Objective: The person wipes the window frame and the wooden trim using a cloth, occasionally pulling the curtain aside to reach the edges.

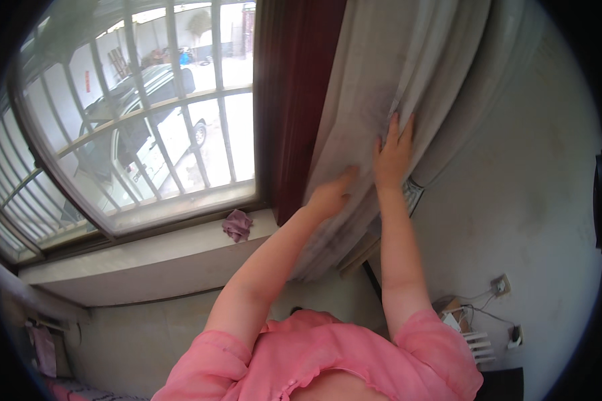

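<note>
A long pale curtain (pixel 361 115) hangs in folds beside the window, with a dark red strip (pixel 301 100) along its left side. My right hand (pixel 394 160) lies on the curtain, fingers spread and pointing up along a fold. Lower and to the left, my left hand (pixel 331 196) reaches to the same cloth. Its fingers are slightly blurred, and whether they pinch the fabric cannot be told. Behind my right wrist, a shiny patterned band (pixel 413 193) shows at the curtain's edge.
A crumpled mauve cloth (pixel 238 225) lies on the windowsill (pixel 155 258). Bars (pixel 175 103) cross the window; a white vehicle (pixel 145 130) stands outside. On the right wall, plugs and cables run from a socket (pixel 500 285) near a white slatted object (pixel 479 346).
</note>
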Action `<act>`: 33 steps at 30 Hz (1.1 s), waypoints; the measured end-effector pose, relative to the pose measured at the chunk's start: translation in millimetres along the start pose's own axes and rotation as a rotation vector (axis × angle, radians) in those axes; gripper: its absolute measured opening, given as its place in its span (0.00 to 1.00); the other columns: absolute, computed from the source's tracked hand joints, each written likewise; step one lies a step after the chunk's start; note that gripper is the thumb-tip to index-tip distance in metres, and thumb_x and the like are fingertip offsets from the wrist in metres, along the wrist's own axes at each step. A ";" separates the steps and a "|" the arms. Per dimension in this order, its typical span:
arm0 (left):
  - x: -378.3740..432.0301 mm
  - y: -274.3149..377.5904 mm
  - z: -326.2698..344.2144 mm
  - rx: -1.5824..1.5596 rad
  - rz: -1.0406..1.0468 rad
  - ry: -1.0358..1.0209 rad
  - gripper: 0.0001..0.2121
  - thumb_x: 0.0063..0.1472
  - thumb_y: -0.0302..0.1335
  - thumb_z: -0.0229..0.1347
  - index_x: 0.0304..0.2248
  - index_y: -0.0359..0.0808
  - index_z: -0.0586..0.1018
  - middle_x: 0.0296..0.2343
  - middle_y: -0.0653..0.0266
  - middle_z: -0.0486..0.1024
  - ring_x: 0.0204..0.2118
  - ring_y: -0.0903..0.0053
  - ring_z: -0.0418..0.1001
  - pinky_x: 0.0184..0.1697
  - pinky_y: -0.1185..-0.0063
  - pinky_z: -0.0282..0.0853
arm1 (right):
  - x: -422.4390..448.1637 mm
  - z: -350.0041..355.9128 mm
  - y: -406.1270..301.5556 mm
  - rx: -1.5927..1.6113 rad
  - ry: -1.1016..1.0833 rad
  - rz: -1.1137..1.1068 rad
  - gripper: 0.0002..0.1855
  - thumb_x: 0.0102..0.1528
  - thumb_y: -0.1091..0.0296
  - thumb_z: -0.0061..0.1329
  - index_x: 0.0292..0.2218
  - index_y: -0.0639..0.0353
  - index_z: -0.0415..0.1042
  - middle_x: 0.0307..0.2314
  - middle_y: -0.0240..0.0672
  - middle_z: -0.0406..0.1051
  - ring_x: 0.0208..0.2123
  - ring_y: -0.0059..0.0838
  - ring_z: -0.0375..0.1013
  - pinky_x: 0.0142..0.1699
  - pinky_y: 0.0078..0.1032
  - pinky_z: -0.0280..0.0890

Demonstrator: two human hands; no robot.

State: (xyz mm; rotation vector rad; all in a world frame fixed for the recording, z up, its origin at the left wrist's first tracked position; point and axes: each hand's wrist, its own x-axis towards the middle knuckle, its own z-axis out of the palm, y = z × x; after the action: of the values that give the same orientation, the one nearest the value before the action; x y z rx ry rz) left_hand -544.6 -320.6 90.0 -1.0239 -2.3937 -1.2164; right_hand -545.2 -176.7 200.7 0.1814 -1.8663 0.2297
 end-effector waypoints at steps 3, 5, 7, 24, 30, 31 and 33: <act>-1.6 -10.7 -0.9 0.021 -0.007 -0.043 0.35 0.51 0.22 0.53 0.59 0.44 0.55 0.54 0.54 0.62 0.50 0.58 0.67 0.50 0.68 0.65 | -13.2 5.8 1.4 0.039 -0.016 0.017 0.37 0.49 0.76 0.51 0.59 0.53 0.53 0.56 0.57 0.50 0.55 0.57 0.56 0.57 0.41 0.56; -2.3 -19.2 -0.6 0.023 0.095 0.041 0.35 0.52 0.23 0.53 0.59 0.42 0.55 0.55 0.56 0.60 0.51 0.57 0.66 0.51 0.68 0.64 | -15.9 6.6 0.5 0.038 -0.004 0.016 0.38 0.49 0.76 0.52 0.59 0.53 0.53 0.56 0.57 0.50 0.55 0.57 0.56 0.56 0.42 0.56; -4.2 -25.4 0.4 0.042 0.101 0.027 0.35 0.52 0.24 0.54 0.59 0.41 0.56 0.56 0.54 0.59 0.52 0.57 0.65 0.52 0.68 0.63 | -19.9 4.3 -1.1 0.021 0.012 0.031 0.38 0.49 0.75 0.52 0.59 0.53 0.52 0.56 0.57 0.50 0.55 0.57 0.56 0.56 0.42 0.57; 23.1 -47.0 20.6 -0.098 -0.109 0.049 0.37 0.54 0.36 0.55 0.58 0.30 0.52 0.57 0.36 0.50 0.61 0.49 0.48 0.61 0.67 0.50 | -42.4 3.1 -58.9 0.213 0.088 -0.002 0.35 0.47 0.76 0.53 0.56 0.52 0.58 0.56 0.56 0.50 0.57 0.55 0.54 0.58 0.50 0.51; 7.9 -27.2 21.4 -0.427 -0.198 -0.476 0.38 0.51 0.38 0.57 0.57 0.28 0.55 0.56 0.43 0.55 0.59 0.57 0.55 0.60 0.72 0.52 | -50.8 0.8 -49.6 0.182 0.167 0.008 0.27 0.47 0.79 0.51 0.50 0.53 0.67 0.54 0.49 0.54 0.57 0.51 0.55 0.61 0.50 0.47; 3.7 -47.0 35.9 -0.402 -0.121 -0.353 0.39 0.51 0.39 0.57 0.57 0.29 0.55 0.56 0.44 0.56 0.59 0.58 0.56 0.60 0.72 0.53 | -50.8 -0.9 -54.2 0.170 0.250 -0.024 0.25 0.46 0.81 0.50 0.47 0.53 0.69 0.53 0.47 0.57 0.57 0.49 0.57 0.61 0.48 0.47; -3.9 -73.6 56.2 -0.387 -0.055 -0.234 0.39 0.50 0.40 0.57 0.58 0.30 0.55 0.56 0.45 0.56 0.59 0.58 0.57 0.59 0.72 0.54 | -52.3 -10.4 -58.2 0.146 0.282 -0.108 0.23 0.44 0.82 0.50 0.44 0.53 0.71 0.50 0.45 0.60 0.54 0.47 0.60 0.59 0.47 0.51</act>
State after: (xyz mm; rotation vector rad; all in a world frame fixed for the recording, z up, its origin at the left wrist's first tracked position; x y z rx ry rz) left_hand -588.7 -307.6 9.5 -1.2798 -2.4221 -1.7140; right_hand -505.9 -230.1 157.8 0.3322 -1.5556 0.3015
